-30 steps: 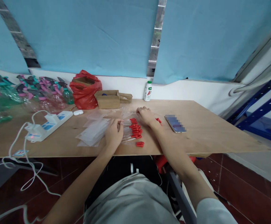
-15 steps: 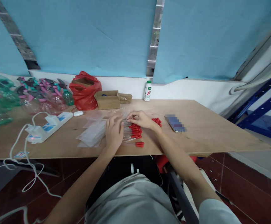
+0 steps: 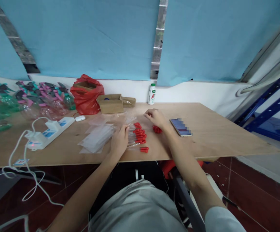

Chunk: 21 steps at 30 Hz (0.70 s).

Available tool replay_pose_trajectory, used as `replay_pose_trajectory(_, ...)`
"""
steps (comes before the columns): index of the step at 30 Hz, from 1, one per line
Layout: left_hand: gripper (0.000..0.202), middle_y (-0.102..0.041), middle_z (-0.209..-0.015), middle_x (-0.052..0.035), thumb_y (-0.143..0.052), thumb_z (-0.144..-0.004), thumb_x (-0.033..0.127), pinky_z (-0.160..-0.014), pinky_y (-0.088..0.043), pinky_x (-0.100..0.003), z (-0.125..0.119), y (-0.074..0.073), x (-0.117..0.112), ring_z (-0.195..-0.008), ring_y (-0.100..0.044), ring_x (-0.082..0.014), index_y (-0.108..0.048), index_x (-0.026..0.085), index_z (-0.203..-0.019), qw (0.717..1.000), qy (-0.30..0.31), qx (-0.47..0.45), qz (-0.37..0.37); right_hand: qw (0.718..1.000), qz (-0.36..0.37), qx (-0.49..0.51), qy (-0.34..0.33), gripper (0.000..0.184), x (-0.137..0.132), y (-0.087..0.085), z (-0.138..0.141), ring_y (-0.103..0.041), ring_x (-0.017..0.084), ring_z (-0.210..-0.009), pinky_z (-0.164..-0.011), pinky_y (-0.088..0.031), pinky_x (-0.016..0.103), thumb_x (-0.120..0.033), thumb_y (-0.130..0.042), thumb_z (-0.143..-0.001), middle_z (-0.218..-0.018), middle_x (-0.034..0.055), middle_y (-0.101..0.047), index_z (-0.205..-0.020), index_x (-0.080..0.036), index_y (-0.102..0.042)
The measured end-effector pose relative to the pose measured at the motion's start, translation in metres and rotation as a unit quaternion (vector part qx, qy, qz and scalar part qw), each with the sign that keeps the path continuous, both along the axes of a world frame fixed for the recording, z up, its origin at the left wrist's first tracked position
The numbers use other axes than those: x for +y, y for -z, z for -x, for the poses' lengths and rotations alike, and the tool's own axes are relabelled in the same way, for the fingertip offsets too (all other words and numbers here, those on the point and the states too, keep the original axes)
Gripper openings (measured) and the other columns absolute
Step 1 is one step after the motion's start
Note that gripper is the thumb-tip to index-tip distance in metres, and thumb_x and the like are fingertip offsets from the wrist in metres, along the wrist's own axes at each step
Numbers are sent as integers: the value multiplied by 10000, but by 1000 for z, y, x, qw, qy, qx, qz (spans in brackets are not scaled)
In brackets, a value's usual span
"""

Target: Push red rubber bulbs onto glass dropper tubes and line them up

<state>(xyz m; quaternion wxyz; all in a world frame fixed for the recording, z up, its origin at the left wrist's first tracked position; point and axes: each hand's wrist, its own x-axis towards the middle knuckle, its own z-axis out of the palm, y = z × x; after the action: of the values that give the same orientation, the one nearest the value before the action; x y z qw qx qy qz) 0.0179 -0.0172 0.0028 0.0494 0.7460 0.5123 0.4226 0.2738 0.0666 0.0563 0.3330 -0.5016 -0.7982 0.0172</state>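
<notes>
Thin, clear-shafted pieces with red ends (image 3: 140,135) lie stacked in a row on the table, red ends to the right. My left hand (image 3: 119,140) rests at the left side of this row, its fingers bent and pressed together by the clear ends; what they grip is hidden. Under and beside that hand lies a fan of clear plastic bags (image 3: 98,138). My right hand (image 3: 155,117) hovers right of the row, fingers loosely curled and apart, with nothing visible in them. Just below it is a small pile of red pieces (image 3: 157,129), partly covered by my wrist.
A phone (image 3: 180,128) lies to the right. Behind stand a white bottle (image 3: 152,94), an open cardboard box (image 3: 110,104) and a red plastic bag (image 3: 88,98). At left are a power strip (image 3: 50,133) with cables and several spray bottles (image 3: 45,103).
My right hand has left the row of red-ended pieces and moved right, over the small red pile. My left hand's fingers have drawn in and slid slightly toward me.
</notes>
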Motion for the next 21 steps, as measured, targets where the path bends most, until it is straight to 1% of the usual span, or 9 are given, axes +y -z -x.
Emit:
replay_pose_trajectory(2,279,-755,-1094,-96,-384,-1111,314,-895,-508,-380,0,1,0,-990,-697,-260,-641,220,-1164,1000,-7,-2,1,997,23,-19,66,257,6,2,-18,-664,214,-838,-812,-467,305,-349,-646,-1003,-958,119,-789,-1009,-157,-818)
replay_pose_trajectory(3,291,-759,-1108,-100,-377,-1113,319,-888,-508,-382,0,1,1,-989,-701,-265,-642,219,-1176,1000,-9,-3,2,995,49,-32,77,257,8,3,-26,-668,216,-833,-799,-470,302,-365,-672,-984,-955,124,-791,-991,-159,-826)
replay_pose_trajectory(6,311,-768,-1124,-98,-363,-1119,335,-862,-504,-377,-1,2,1,-978,-712,-271,-641,224,-1203,1000,-19,-4,6,988,139,-43,47,183,11,6,-46,-652,187,-741,-714,-472,278,-342,-782,-871,-867,94,-787,-862,-168,-837)
replay_pose_trajectory(9,305,-764,-1067,-86,-363,-1120,347,-831,-493,-361,-1,0,-1,-945,-712,-264,-639,231,-1176,1000,-27,-3,10,983,186,-4,-3,86,11,7,-58,-632,156,-660,-639,-474,254,-271,-824,-758,-752,39,-765,-774,-186,-833)
replay_pose_trajectory(12,286,-751,-1013,-83,-371,-1116,341,-809,-483,-357,-1,-1,-2,-916,-702,-264,-632,229,-1144,999,-35,-2,14,970,241,16,-19,81,9,5,-64,-624,152,-597,-592,-484,261,-256,-850,-693,-689,24,-756,-748,-197,-843)
replay_pose_trajectory(14,276,-747,-1009,-87,-373,-1113,333,-804,-478,-360,-1,-2,-2,-914,-699,-269,-627,225,-1133,999,-38,1,15,959,283,17,-20,106,8,5,-64,-622,156,-564,-581,-494,275,-272,-865,-692,-666,35,-757,-757,-189,-854)
replay_pose_trajectory(16,283,-743,-986,-89,-365,-1114,335,-792,-471,-363,0,-2,-2,-898,-695,-275,-624,222,-1127,999,-41,4,18,954,298,14,-19,130,7,5,-64,-618,159,-543,-581,-500,288,-291,-876,-700,-647,48,-754,-756,-175,-858)
replay_pose_trajectory(18,290,-738,-962,-87,-360,-1116,344,-779,-462,-362,0,-2,-2,-879,-692,-276,-623,221,-1126,999,-43,6,23,956,293,0,-15,134,7,5,-63,-617,161,-547,-582,-494,292,-297,-881,-707,-641,49,-750,-747,-171,-856)
replay_pose_trajectory(21,282,-737,-977,-83,-366,-1116,344,-785,-455,-352,-1,-2,-2,-887,-692,-266,-622,226,-1130,999,-44,4,29,961,276,-28,-8,112,8,5,-62,-649,172,-624,-605,-486,278,-284,-870,-724,-691,36,-759,-774,-185,-856)
